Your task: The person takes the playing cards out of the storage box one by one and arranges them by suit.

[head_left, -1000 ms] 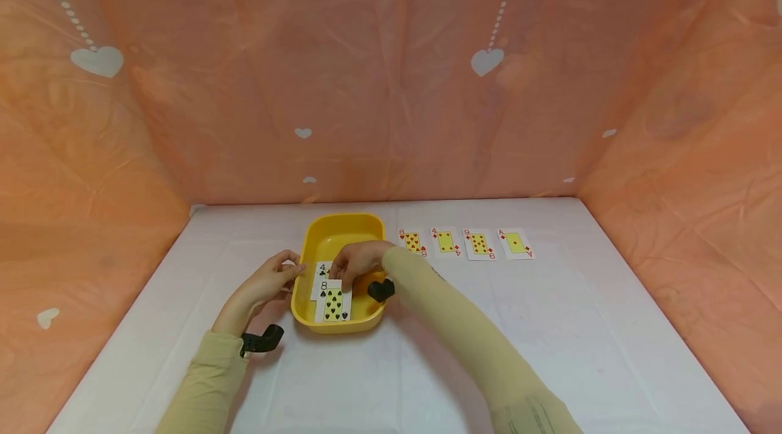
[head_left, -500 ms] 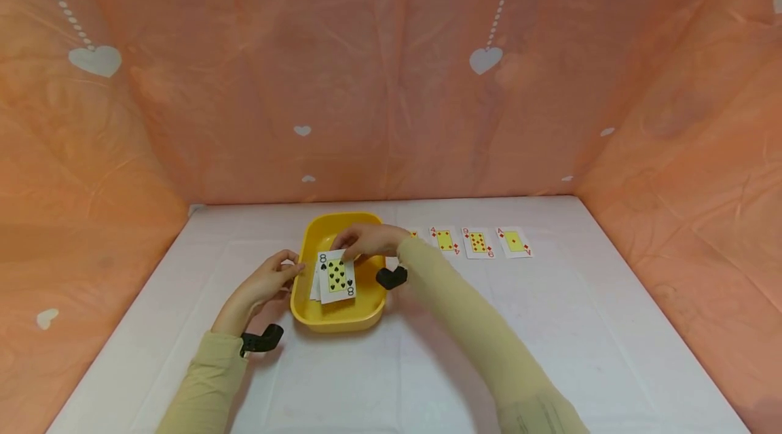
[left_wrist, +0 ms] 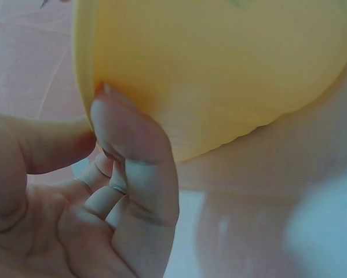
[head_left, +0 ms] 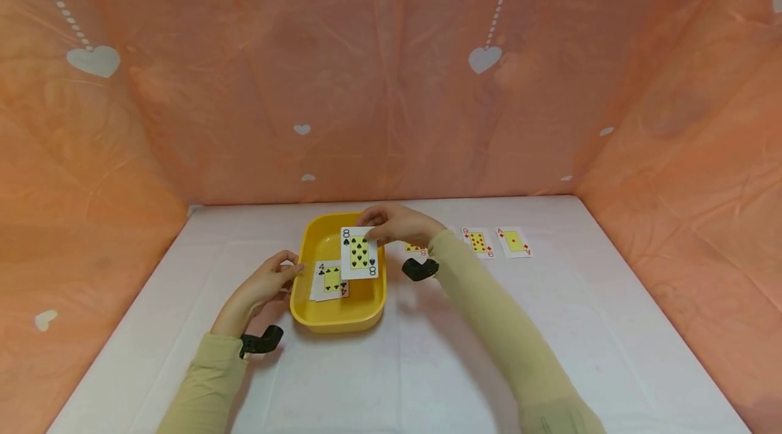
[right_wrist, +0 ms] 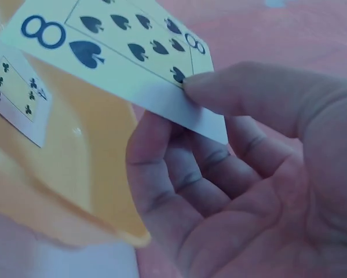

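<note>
My right hand (head_left: 400,223) pinches an eight of spades (head_left: 359,254) between thumb and fingers, raised over the right side of a yellow plastic tray (head_left: 339,318). The right wrist view shows the thumb on the face of that card (right_wrist: 132,49) and fingers beneath it. At the tray's left side, my left hand (head_left: 269,284) grips the rim; its thumb and index finger (left_wrist: 141,139) pinch the wall in the left wrist view. Inside the tray lies a clubs card marked 4 (head_left: 332,279), on at least one other card whose face is hidden.
Right of the tray, a row of red cards lies on the white tablecloth (head_left: 342,386): a partly covered eight (head_left: 414,248), a nine of diamonds (head_left: 478,242) and an ace of diamonds (head_left: 514,242). My right hand and wrist hide part of this row. Orange curtains (head_left: 391,115) surround the table.
The right hand has lifted the eight of spades off the cards in the tray and moved it up and right, uncovering the clubs card. The left hand has stayed at the rim.
</note>
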`<state>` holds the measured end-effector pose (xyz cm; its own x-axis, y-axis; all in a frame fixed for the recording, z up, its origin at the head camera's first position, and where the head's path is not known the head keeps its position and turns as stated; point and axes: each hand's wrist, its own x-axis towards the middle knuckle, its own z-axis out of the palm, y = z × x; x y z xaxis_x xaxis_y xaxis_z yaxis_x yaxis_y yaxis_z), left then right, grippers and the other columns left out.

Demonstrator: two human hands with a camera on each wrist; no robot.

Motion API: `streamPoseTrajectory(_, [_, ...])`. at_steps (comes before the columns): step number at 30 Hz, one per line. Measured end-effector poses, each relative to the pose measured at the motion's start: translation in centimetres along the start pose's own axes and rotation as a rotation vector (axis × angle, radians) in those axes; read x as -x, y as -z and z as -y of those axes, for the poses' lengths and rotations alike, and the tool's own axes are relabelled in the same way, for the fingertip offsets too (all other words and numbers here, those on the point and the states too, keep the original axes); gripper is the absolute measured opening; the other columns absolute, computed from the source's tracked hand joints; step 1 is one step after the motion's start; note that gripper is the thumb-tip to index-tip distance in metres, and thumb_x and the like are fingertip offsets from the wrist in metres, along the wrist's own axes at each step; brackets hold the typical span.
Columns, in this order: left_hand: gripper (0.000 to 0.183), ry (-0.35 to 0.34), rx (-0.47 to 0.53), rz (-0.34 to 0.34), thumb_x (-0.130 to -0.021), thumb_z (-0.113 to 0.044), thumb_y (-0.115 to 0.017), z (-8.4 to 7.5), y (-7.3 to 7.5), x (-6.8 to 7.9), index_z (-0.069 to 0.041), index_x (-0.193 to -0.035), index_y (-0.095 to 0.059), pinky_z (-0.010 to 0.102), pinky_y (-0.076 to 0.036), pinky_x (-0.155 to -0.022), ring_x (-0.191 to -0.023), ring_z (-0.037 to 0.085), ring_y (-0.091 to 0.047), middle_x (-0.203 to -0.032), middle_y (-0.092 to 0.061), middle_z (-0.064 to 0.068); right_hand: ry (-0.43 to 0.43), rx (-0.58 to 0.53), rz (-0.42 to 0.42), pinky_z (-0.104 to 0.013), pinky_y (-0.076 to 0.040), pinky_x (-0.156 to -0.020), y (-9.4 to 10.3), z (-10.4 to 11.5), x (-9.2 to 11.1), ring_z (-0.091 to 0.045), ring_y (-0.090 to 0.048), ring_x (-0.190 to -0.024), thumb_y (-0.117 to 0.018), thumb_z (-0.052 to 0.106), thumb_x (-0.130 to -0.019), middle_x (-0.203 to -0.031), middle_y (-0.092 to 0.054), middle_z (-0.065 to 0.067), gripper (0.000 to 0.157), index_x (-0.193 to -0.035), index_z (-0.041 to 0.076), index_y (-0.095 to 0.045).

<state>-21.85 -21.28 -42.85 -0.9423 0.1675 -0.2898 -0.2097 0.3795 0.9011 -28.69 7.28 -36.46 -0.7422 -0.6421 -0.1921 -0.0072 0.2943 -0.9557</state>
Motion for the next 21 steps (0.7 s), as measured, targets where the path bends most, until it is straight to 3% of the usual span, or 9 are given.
streamPoseTrajectory(7, [0.023,0.008,0.001,-0.005,-0.101,-0.021,-0.049,-0.2,0.0,0.0,-0.004,-0.115,-0.043,0.03,-0.044,-0.06,-0.07,0.019,-0.052,-0.086,-0.056,0.01,0.025,-0.055,-0.086,-0.049,-0.046,-0.088,2.7,-1.0,3.2,-0.024,-0.061,-0.091,-0.062,0.001,-0.09,-0.106,-0.063,-0.014,0.026,-0.115,0.001,-0.056])
streamPoseTrajectory(17, [0.022,0.014,-0.004,-0.008,-0.102,-0.02,-0.047,-0.2,0.1,0.0,-0.003,-0.116,-0.043,0.031,-0.046,-0.062,-0.073,0.021,-0.053,-0.092,-0.059,0.014,-0.011,-0.113,-0.19,-0.036,-0.051,-0.075,5.2,-2.8,6.4,-0.025,-0.059,-0.092,-0.061,-0.001,-0.09,-0.11,-0.063,-0.015,0.026,-0.115,0.0,-0.055])
streamPoseTrajectory(21, [0.023,0.021,-0.007,-0.014,-0.102,-0.021,-0.048,-0.2,0.1,0.1,-0.003,-0.116,-0.043,0.031,-0.045,-0.062,-0.072,0.02,-0.053,-0.09,-0.058,0.012,-0.036,-0.092,-0.203,-0.041,-0.05,-0.079,5.5,-3.9,7.2,-0.021,-0.059,-0.087,-0.061,-0.002,-0.089,-0.106,-0.063,-0.014,0.026,-0.115,-0.001,-0.055])
